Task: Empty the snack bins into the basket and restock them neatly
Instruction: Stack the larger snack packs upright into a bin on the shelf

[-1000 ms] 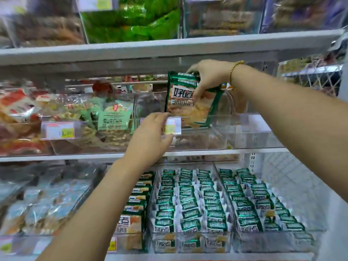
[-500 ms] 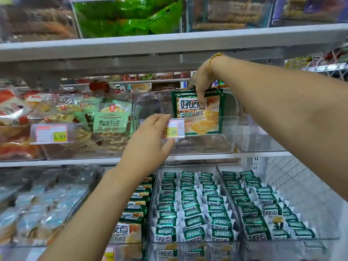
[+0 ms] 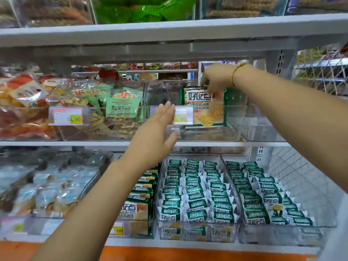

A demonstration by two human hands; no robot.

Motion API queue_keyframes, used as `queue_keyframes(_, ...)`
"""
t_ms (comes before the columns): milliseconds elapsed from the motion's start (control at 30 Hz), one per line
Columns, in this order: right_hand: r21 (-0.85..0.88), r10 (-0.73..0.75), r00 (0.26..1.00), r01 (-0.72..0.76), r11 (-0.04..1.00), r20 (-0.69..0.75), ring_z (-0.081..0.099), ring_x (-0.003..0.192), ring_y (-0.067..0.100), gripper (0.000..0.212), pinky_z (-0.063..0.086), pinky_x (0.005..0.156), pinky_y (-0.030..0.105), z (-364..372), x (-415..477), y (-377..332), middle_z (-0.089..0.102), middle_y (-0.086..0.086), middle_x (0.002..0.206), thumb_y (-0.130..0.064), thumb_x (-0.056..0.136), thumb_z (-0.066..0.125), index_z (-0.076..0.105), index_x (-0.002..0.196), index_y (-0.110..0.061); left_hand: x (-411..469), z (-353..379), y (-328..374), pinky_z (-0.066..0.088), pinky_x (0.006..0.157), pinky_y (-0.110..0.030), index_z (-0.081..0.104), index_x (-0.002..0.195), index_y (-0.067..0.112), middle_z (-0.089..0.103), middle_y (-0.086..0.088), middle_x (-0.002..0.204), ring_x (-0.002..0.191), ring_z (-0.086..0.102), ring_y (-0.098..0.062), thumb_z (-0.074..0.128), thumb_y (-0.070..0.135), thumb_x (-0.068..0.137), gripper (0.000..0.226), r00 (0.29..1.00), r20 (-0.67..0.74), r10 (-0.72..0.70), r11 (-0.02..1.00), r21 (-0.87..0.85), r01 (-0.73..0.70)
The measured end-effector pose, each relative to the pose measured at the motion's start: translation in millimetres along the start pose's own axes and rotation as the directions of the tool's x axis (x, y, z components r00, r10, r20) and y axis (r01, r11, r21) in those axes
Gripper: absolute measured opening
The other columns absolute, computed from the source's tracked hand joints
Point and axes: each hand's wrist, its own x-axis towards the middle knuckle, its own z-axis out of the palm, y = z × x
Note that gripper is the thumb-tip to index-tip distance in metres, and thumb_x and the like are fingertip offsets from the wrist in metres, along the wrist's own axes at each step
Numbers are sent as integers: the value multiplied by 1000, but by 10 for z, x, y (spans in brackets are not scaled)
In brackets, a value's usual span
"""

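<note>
Where the middle shelf (image 3: 75, 143) starts at the left, red packs (image 3: 22, 102) are heaped next to cracker bags (image 3: 122, 110) with pale green labels. A tag (image 3: 66, 116) reading 18.90 hangs in front between the two heaps. One level down lie bluish packs (image 3: 47, 185), too blurred to read. Up on the top shelf (image 3: 169, 31), bright green bags (image 3: 145, 10) show above the cracker bags.

Right of the cracker bags stands the bin (image 3: 207, 134), clear-walled, on the middle shelf. The left hand (image 3: 160, 127) is raised before its front wall, fingers straight and close together, thumb apart, holding nothing. Its fingertips overlap a second tag (image 3: 183, 115) clipped to that wall; whether they touch it I cannot tell. Under that arm, large green packs (image 3: 139, 206) stand on edge on the lowest level. Right of them, small packets (image 3: 197, 194), green and white, lie in tidy rows.

The pack (image 3: 205, 108), green-edged with a cracker picture, stands upright inside the bin toward its right side, face out. The right hand (image 3: 212, 78) reaches in over the rim and pinches the pack's top edge between thumb and fingers. A gold bracelet (image 3: 236, 72) rings its wrist. Just right of the bin sits another clear tub (image 3: 263, 129), and past it white mesh (image 3: 301, 176).
</note>
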Motion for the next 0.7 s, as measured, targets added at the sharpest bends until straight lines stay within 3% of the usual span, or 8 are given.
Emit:
queue_keyframes(67, 76, -20, 984, 34, 997, -175, 59, 88, 22, 17, 50, 80, 33, 9, -227, -106, 68, 10, 102, -19, 90, 62, 69, 101, -8, -182, -14, 4, 34, 90, -14, 51, 135, 16, 58, 3, 123, 106, 51, -9, 56, 24, 94, 42, 996, -84, -36, 996, -83, 29)
queue_keyframes(133, 129, -69, 956, 109, 986, -284, 53, 78, 21, 15, 40, 69, 30, 12, -529, -307, 63, 6, 84, -22, 90, 61, 61, 76, -16, -398, -11, 15, 42, 75, -19, 67, 103, 19, 66, 8, 92, 79, 54, -7, 57, 26, 93, 15, 992, -92, -91, 987, -144, 77)
queue_keyframes(200, 149, -164, 944, 213, 966, -288, 48, 75, 20, 27, 35, 66, 29, 89, -881, -563, 53, -2, 72, -27, 88, 61, 47, 66, -23, -635, 42, -8, 47, 64, -21, 63, 76, 22, 64, 8, 68, 63, 57, -6, 57, 27, 92, 18, 989, -29, -147, 976, -169, 140)
queue_keyframes(267, 134, -219, 926, 269, 954, -307, 44, 74, 18, 24, 33, 65, 31, 217, -1223, -786, 45, -8, 67, -31, 88, 60, 48, 70, -22, -849, 115, -60, 40, 56, -20, 56, 66, 19, 58, 4, 57, 56, 53, -7, 57, 29, 92, 28, 980, 48, -192, 965, -173, 197)
queue_keyframes(400, 269, -342, 901, 410, 872, -266, 42, 69, 13, 20, 34, 63, 33, 676, -1799, -1257, 44, -12, 66, -38, 90, 57, 47, 76, -26, -1449, 362, -282, 32, 51, -26, 50, 64, 8, 51, -5, 56, 55, 46, -18, 57, 26, 92, 34, 889, 300, -345, 908, -133, 397)
queue_keyframes(533, 465, -467, 881, 383, 798, 76, 50, 78, 17, 17, 42, 67, 33, 1708, -2056, -1822, 54, -6, 80, -34, 91, 56, 46, 78, -27, -2221, 791, -629, 31, 52, -28, 53, 70, 14, 52, 0, 64, 67, 52, -22, 59, 29, 91, 26, 654, 469, -594, 748, 22, 664)
queue_keyframes(600, 552, -495, 825, 287, 783, 274, 55, 86, 21, 13, 45, 70, 33, 2388, -2212, -2095, 61, 2, 96, -32, 92, 58, 57, 95, -20, -2645, 1018, -752, 37, 63, -27, 62, 95, 12, 64, -7, 90, 91, 60, -26, 61, 29, 91, 18, 501, 526, -688, 630, 88, 772)
queue_keyframes(700, 639, -481, 695, 40, 768, 535, 57, 89, 22, 31, 43, 72, 31, 3393, -2544, -2446, 60, 7, 110, -37, 91, 62, 58, 112, -15, -3267, 1234, -781, 38, 97, -30, 40, 140, 2, 46, -16, 141, 127, 47, -29, 61, 24, 91, 58, 304, 525, -795, 461, 197, 865)
